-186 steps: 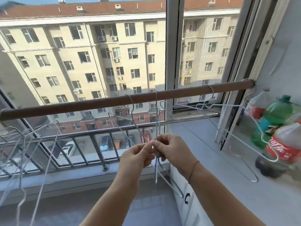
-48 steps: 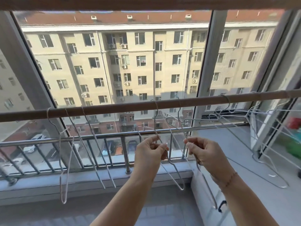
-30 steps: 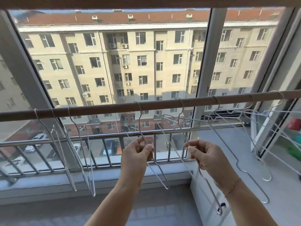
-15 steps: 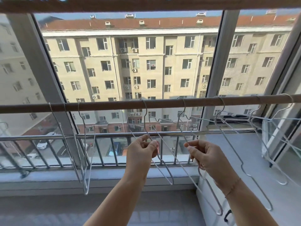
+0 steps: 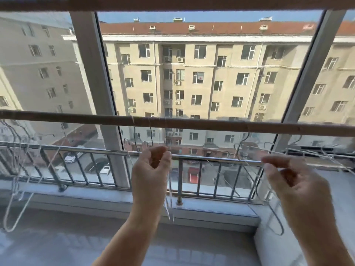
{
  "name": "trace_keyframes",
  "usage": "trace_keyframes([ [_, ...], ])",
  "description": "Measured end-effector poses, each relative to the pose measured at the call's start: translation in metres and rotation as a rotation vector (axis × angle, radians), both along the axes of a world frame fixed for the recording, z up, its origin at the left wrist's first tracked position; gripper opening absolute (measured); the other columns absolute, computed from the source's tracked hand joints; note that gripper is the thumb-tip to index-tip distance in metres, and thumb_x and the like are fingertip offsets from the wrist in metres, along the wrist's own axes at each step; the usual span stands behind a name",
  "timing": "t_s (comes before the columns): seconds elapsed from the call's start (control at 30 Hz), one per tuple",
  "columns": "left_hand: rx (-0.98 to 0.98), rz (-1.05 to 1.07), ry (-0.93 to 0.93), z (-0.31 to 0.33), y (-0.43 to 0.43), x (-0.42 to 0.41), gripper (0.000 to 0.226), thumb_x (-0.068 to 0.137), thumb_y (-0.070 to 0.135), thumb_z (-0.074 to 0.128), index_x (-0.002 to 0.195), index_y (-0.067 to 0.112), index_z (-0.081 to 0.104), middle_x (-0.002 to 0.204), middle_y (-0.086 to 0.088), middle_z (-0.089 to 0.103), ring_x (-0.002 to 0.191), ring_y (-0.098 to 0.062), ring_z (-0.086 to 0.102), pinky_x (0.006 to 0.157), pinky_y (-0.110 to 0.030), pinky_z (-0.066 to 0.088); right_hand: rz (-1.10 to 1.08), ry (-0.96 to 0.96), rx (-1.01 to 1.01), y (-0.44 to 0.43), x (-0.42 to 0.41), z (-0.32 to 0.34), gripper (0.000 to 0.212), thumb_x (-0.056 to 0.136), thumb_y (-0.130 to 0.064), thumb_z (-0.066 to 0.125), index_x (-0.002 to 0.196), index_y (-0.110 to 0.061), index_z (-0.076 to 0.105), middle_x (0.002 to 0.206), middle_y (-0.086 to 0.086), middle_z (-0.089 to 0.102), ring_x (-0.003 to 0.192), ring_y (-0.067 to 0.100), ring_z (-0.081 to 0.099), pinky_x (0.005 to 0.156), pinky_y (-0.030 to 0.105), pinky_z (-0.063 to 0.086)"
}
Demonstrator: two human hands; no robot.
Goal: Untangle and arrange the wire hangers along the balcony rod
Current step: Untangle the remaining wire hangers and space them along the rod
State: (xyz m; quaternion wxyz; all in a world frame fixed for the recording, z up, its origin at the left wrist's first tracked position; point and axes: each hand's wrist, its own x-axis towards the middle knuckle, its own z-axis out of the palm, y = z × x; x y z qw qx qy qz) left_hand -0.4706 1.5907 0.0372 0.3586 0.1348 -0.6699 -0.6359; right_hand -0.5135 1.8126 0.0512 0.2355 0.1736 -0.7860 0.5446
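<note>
Left hand (image 5: 151, 175) pinches one wire hanger (image 5: 169, 206) between thumb and forefinger, and right hand (image 5: 295, 181) pinches a second hanger (image 5: 276, 225). The hands are well apart, probably to space the two out. Both hang from the rod (image 5: 201, 122); a blurred bunch of hangers (image 5: 17, 189) hangs far left.

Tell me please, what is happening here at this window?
A person is sorting wire hangers on a balcony. The left hand pinches one wire hanger that hangs from the wooden rod. The right hand pinches a second hanger further right. Other hangers hang at the far left, and another bunch is at the far right. The picture is blurred, so each grip is hard to see.
</note>
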Motion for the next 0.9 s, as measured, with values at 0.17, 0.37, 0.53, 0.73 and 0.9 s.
trace_keyframes([
  [0.17,-0.003,-0.047,-0.107,0.002,-0.057,0.009,0.007,0.088,0.019,0.060,0.092,0.024,0.063,0.086,-0.002,0.069,0.082,-0.017,0.066,0.074,-0.025,0.054,0.193,-0.138,0.123,-0.103,-0.007,-0.018,0.007,0.084,-0.021,0.065,0.087,-0.028,0.065,0.063,-0.013,0.064,0.055,0.004,0.056,0.051,0.007,0.040],
  [0.37,-0.123,-0.328,-0.264,0.010,-0.074,0.000,0.026,0.088,0.023,0.062,0.111,0.012,0.060,0.090,0.001,0.068,0.062,-0.015,0.069,0.060,-0.029,0.059,0.140,-0.229,0.201,-0.145,-0.011,-0.037,0.007,0.084,-0.031,0.063,0.089,-0.026,0.064,0.081,-0.010,0.067,0.075,0.002,0.062,0.064,0.005,0.045],
  [0.53,-0.108,-0.465,-0.360,0.013,-0.076,-0.011,0.034,0.089,0.023,0.062,0.119,0.006,0.056,0.087,-0.013,0.072,0.049,-0.022,0.067,0.046,-0.027,0.054,0.105,-0.302,0.144,-0.151,-0.007,-0.041,0.015,0.081,-0.034,0.067,0.085,-0.019,0.070,0.073,-0.002,0.069,0.065,0.005,0.062,0.059,0.011,0.047],
  [0.73,-0.080,-0.518,-0.403,0.009,-0.068,-0.028,0.019,0.090,0.019,0.059,0.100,0.003,0.064,0.077,-0.014,0.072,0.038,-0.017,0.059,0.038,-0.023,0.046,0.086,-0.316,0.068,-0.148,-0.010,-0.037,0.007,0.083,-0.019,0.066,0.083,-0.014,0.071,0.068,0.005,0.069,0.061,0.011,0.062,0.056,0.012,0.047],
  [0.9,-0.041,-0.556,-0.409,0.008,-0.056,-0.036,0.016,0.091,0.016,0.058,0.083,0.003,0.063,0.072,-0.012,0.071,0.036,-0.015,0.056,0.037,-0.022,0.044,0.042,-0.334,-0.014,-0.128,-0.017,-0.030,0.006,0.084,-0.013,0.064,0.084,-0.011,0.070,0.068,0.010,0.067,0.055,0.004,0.055,0.055,0.011,0.046],
])
